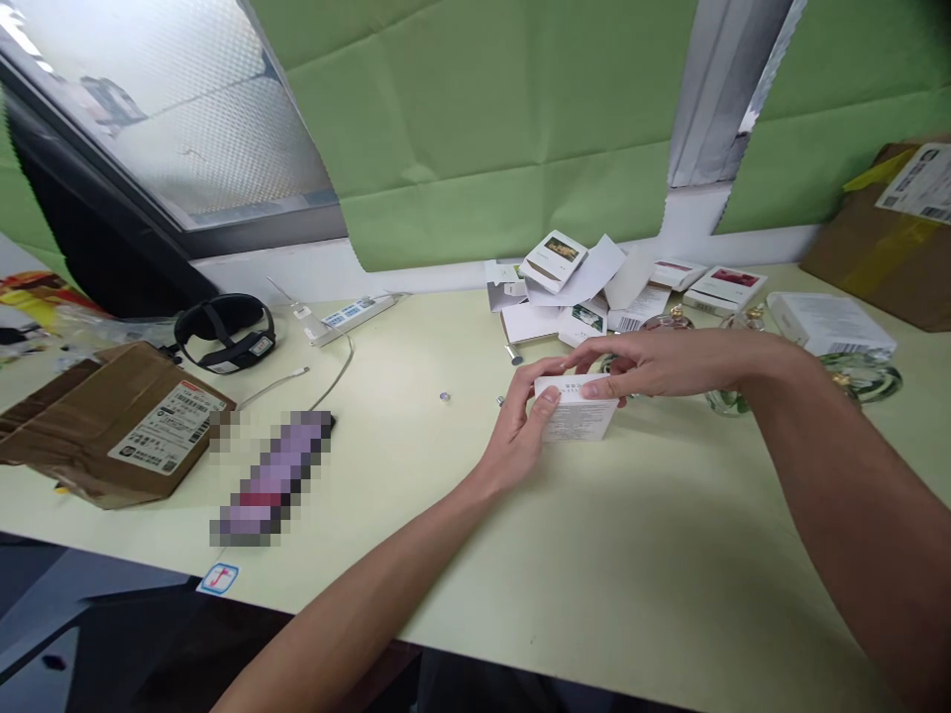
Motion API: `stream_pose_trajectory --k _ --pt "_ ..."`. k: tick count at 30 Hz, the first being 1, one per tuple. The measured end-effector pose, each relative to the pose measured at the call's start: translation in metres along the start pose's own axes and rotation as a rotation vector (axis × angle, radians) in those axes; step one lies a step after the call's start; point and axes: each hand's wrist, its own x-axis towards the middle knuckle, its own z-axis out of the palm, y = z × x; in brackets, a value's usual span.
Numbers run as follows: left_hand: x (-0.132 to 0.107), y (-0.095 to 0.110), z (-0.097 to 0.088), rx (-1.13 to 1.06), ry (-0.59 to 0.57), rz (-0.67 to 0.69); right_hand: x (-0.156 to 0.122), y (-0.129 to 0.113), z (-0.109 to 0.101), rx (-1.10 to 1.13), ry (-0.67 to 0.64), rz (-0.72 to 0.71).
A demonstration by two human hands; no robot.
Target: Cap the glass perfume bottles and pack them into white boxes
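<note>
A small white carton (576, 416) with fine print on its side sits in the middle of the pale table (654, 574), held by both hands. My left hand (520, 421) grips its left end, thumb on the top edge. From the right, my right hand (646, 361) reaches over it, fingers pinching the top. Just behind the hands stand glass bottles with gold caps (732, 391), partly hidden by my right wrist.
A pile of small white boxes and leaflets (580, 282) lies at the back. A white box (828, 325) and a brown carton (892, 233) are far right. On the left are a torn brown parcel (111, 421), a black strap (223, 332), a power strip (353, 317) and a blurred object (271, 480).
</note>
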Motion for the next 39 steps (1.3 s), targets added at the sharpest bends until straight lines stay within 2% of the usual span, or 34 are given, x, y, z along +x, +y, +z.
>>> stream_pose_trajectory --k 3,5,12,17,25,32,36,39 --pt "0.000 -0.005 -0.001 0.174 0.028 0.219 -0.002 0.003 -0.002 -0.005 0.009 0.007" --pt "0.000 -0.009 -0.001 0.252 0.020 0.311 -0.004 0.005 -0.004 -0.003 0.016 0.005" --pt "0.002 -0.015 -0.002 0.426 -0.003 0.473 -0.011 0.008 -0.009 -0.011 0.065 0.021" --pt "0.006 -0.015 -0.001 0.371 0.021 0.484 -0.005 0.006 -0.006 -0.018 0.007 -0.011" --pt "0.005 -0.015 0.000 0.320 0.000 0.432 0.003 0.012 -0.003 -0.022 -0.017 0.051" --pt "0.005 -0.016 -0.001 0.330 0.007 0.474 0.004 0.010 -0.003 -0.020 -0.025 0.059" --pt "0.004 -0.017 -0.003 0.383 0.016 0.493 -0.004 0.008 -0.006 -0.030 0.027 0.017" --pt "0.004 -0.018 -0.006 0.416 0.031 0.491 -0.020 0.011 -0.016 -0.040 0.134 0.016"
